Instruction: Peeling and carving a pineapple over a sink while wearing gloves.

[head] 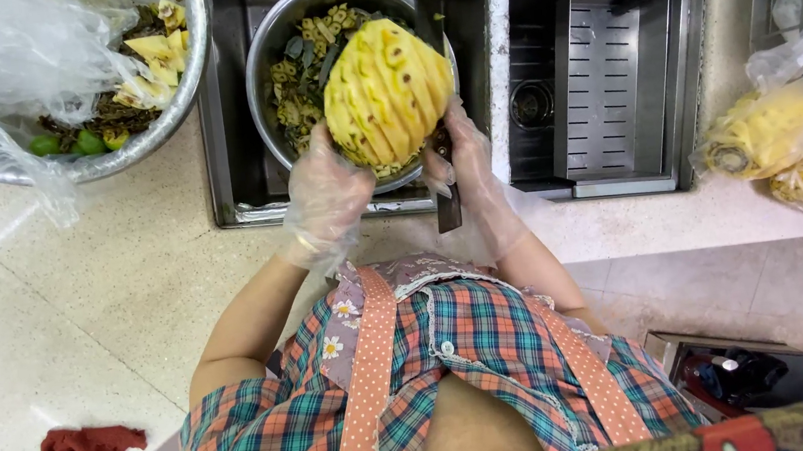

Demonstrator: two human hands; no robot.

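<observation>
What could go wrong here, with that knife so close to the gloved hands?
The knife sits in the right hand pressed against the peeled pineapple, so a slip on the wet fruit might bring the blade toward the left hand. The loose plastic gloves may weaken the grip. The pineapple is held above the steel bowl of peelings, so it could drop among them.

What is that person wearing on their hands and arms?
Both hands wear thin, see-through plastic gloves that are loose and crinkly: the left hand and the right hand. The gloves end just past the wrists in baggy cuffs. Above that the arms are bare, with no sleeves reaching the forearms. No watch, ring or bracelet shows.
</observation>
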